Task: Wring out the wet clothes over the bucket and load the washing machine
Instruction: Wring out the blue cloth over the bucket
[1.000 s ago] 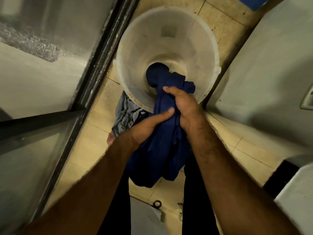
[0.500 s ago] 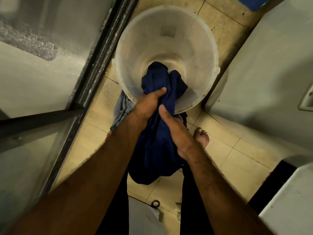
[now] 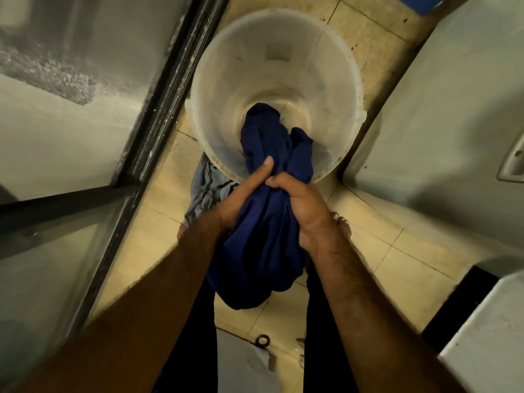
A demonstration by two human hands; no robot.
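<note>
The floor (image 3: 397,251) is pale yellowish tile with dark grout lines, stained and speckled near the top. A dark metal frame (image 3: 167,89) with frosted, spattered glass runs along the left. On the right stands a smooth white panel (image 3: 439,123) with a recessed handle (image 3: 511,163); what it belongs to cannot be told. The bucket (image 3: 226,80) stands on the tiles between them.

Both hands are clamped on the blue cloth (image 3: 263,245), side by side and touching at the thumbs, just over the bucket's near rim. The left hand (image 3: 241,195) wraps it from the left, thumb lying straight up along the fabric. The right hand (image 3: 303,205) curls round it from the right, thumb bent in.

The cloth is dark navy, bunched into a thick twisted roll. Its upper end drops inside the bucket, and its lower end hangs in soft folds in front of the person's legs. The bucket is round, translucent whitish plastic, scuffed, with a dirty rim. A crumpled grey garment (image 3: 205,188) lies on the floor against its near left side. A bare foot (image 3: 343,224) shows beside the right wrist.
</note>
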